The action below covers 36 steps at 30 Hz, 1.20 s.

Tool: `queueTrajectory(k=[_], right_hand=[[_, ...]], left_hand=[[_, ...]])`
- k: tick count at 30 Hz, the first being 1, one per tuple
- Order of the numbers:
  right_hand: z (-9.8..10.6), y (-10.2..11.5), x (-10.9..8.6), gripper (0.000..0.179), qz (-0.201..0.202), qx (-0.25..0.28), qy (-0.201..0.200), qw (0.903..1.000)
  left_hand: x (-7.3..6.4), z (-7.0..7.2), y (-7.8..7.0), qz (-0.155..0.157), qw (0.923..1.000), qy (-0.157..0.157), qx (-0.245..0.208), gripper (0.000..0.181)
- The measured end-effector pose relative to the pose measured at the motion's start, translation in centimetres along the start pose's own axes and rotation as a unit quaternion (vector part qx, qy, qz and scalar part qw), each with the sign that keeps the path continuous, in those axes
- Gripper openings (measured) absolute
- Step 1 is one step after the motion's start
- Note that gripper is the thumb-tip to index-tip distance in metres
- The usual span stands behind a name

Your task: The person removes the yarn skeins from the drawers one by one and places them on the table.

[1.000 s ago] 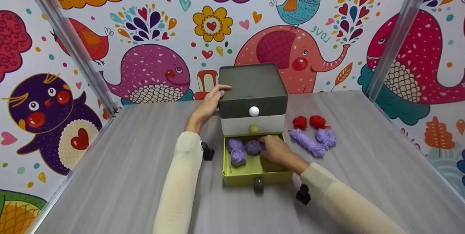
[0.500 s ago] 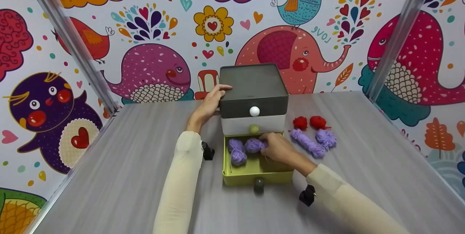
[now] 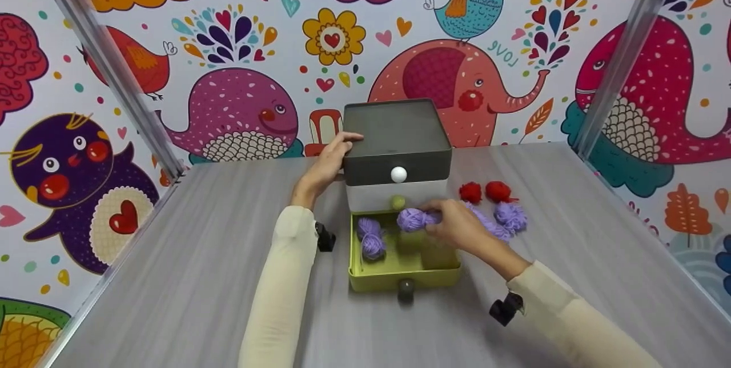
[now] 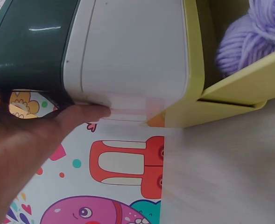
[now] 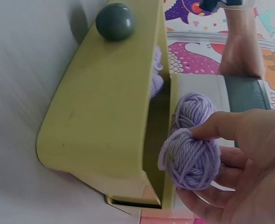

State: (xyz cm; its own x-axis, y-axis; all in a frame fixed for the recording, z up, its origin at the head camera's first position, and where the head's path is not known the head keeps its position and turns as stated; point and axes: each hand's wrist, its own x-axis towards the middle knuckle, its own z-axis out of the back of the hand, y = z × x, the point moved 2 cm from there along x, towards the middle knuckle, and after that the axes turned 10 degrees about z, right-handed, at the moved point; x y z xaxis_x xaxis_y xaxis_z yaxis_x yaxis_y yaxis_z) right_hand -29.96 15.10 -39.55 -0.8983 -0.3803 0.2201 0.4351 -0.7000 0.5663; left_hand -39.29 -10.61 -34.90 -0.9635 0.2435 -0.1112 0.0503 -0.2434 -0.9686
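Observation:
A small stacked drawer unit (image 3: 396,128) stands on the table, with a dark top tier, a white middle tier and a green bottom drawer (image 3: 400,279) pulled out. My left hand (image 3: 330,165) rests against its left side, fingertips over the dark top edge; in the left wrist view the thumb (image 4: 88,113) lies along the side of the white tier. My right hand (image 3: 461,225) pinches a purple yarn skein (image 3: 416,220), narrow in the middle, just above the drawer's right part. Another purple skein (image 3: 371,239) lies in the drawer's left part.
Right of the unit, two red yarn balls (image 3: 470,192) and two purple skeins (image 3: 510,217) lie on the grey table (image 3: 228,231); my right hand partly covers one purple skein. A dark round knob (image 3: 406,290) juts from the drawer front. A patterned wall (image 3: 240,111) stands behind.
My right hand has lifted the purple skein from the drawer floor and moved it up and to the right. The left hand stays in place on the unit.

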Motion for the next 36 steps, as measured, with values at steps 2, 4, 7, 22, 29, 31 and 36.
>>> queueTrajectory(k=[2, 4, 7, 22, 29, 31, 36], right_hand=[[0.5, 0.0, -0.2, 0.034, 0.005, -0.003, -0.005, 1.0], [1.0, -0.1, -0.4, 0.034, 0.008, -0.006, -0.009, 0.9999], [1.6, -0.3, -0.9, 0.034, 0.006, -0.007, -0.014, 0.9999], [4.9, -3.5, -3.1, 0.037, -0.013, -0.045, -0.057, 0.9973], [6.1, -5.7, -3.8, 0.042, -0.066, -0.041, -0.05, 0.9957], [6.3, -6.4, -4.0, 0.042, -0.072, -0.035, -0.054, 0.9953], [6.7, -8.4, -4.7, 0.044, -0.071, -0.027, -0.078, 0.9941]], left_hand=[[0.0, 0.0, 0.0, 0.0, 1.0, 0.001, -0.001, 0.039], [0.0, 0.0, 0.0, 0.0, 1.0, 0.001, -0.001, 0.039], [0.0, 0.0, 0.0, 0.0, 1.0, 0.002, 0.0, 0.039], [0.0, 0.0, 0.1, 0.001, 1.0, 0.0, -0.001, 0.039], [0.0, 0.1, 0.2, 0.001, 1.0, 0.0, -0.002, 0.039], [0.0, 0.0, 0.1, 0.001, 1.0, 0.0, 0.0, 0.039], [0.0, 0.0, 0.0, -0.001, 1.0, -0.004, 0.006, 0.039]])
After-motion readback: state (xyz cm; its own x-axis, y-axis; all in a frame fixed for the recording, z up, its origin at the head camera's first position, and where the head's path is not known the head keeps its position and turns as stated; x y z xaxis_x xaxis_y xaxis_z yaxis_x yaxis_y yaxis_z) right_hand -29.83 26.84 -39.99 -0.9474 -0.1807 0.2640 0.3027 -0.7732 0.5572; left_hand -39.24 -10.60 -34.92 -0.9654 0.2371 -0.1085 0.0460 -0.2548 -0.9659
